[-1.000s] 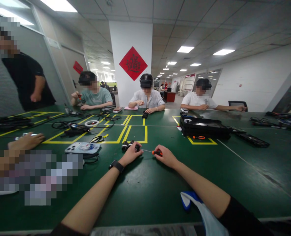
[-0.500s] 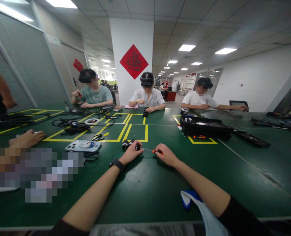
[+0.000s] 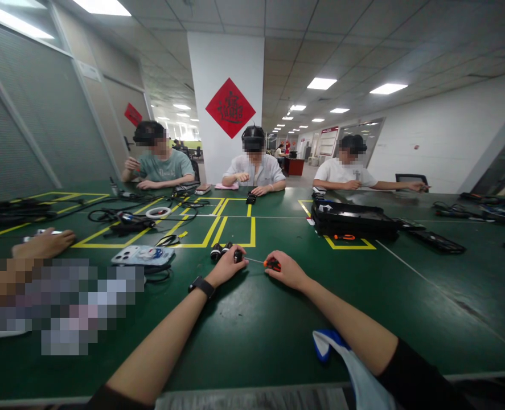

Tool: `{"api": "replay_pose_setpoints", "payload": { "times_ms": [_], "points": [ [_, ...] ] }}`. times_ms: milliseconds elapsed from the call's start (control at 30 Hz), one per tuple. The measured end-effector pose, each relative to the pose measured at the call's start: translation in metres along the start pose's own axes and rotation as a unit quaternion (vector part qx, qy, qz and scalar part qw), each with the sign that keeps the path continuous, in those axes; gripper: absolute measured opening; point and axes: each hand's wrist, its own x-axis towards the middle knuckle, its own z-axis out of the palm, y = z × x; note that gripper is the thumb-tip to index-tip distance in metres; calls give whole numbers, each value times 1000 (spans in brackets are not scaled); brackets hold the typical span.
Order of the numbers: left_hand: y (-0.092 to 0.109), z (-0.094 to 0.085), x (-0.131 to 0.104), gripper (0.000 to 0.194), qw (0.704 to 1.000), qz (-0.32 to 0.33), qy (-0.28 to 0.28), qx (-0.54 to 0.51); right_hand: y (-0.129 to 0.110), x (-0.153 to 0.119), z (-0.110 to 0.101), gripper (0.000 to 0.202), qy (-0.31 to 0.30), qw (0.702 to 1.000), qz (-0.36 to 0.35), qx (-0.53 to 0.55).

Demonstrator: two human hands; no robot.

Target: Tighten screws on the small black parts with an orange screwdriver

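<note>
Just above the green table (image 3: 252, 319), my left hand (image 3: 229, 266) is closed on a small black part (image 3: 237, 255). More black and white round parts (image 3: 217, 251) lie against its far left side. My right hand (image 3: 287, 270) grips the orange and black handle of a screwdriver (image 3: 272, 263). The thin shaft points left and reaches the black part in my left hand. The exact contact at the tip is too small to make out. A dark watch is on my left wrist.
A phone (image 3: 143, 255) and tangled black cables (image 3: 124, 219) lie to the left, near another person's hand (image 3: 45, 244). A black open case (image 3: 354, 219) and an orange-handled tool (image 3: 344, 237) are at the right. A blue and white strap (image 3: 329, 345) lies by my right forearm. Three people sit opposite.
The fingers of my right hand have shifted on the screwdriver, and more of its handle shows. My left hand keeps its grip. The whole view has moved slightly.
</note>
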Motion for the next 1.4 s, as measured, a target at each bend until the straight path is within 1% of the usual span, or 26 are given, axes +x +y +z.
{"api": "replay_pose_setpoints", "payload": {
  "times_ms": [100, 267, 433, 533, 633, 833, 900, 1033, 1133, 1233, 1300, 1400],
  "points": [
    [0, 0, 0, 25, 1000, 4, -2, -2, -1, 1, -1, 11, -2, 1000, -1, -12],
    [0, 1, 0, 25, 1000, -2, -3, 0, -1, 2, -3, 15, 3, 1000, -21, -7],
    [-1, 1, 1, 25, 1000, 1, -1, -2, -4, 1, -5, 6, 17, 999, -37, 15],
    [-2, 1, 1, 25, 1000, -2, 4, 4, -4, 0, -5, 9, 28, 999, -38, 25],
    [-1, 0, 0, 26, 1000, -5, 5, 6, -2, -1, -2, 14, 30, 999, -22, 36],
    [2, 0, -1, 25, 1000, -2, 0, -1, -3, -2, -1, 22, -13, 998, 12, 53],
    [3, 0, -1, 25, 1000, -2, 2, -2, -5, -2, -2, 25, -13, 999, 16, 48],
    [2, 0, -1, 25, 1000, 0, 4, -4, -6, 0, -4, 12, -11, 1000, 18, 5],
    [0, 1, 0, 25, 1000, 2, 2, -3, -4, 0, -4, 12, -14, 1000, 3, -23],
    [-2, 1, 1, 26, 1000, 2, 0, -3, -3, 1, -3, 6, -9, 1000, -3, -25],
    [-3, 1, 1, 26, 1000, 0, 0, -5, -3, 0, -3, 6, -6, 1000, -5, -18],
    [-4, 1, 1, 27, 1000, -5, -1, -7, -3, -1, -3, 13, -1, 1000, -5, -7]
  ]
}}
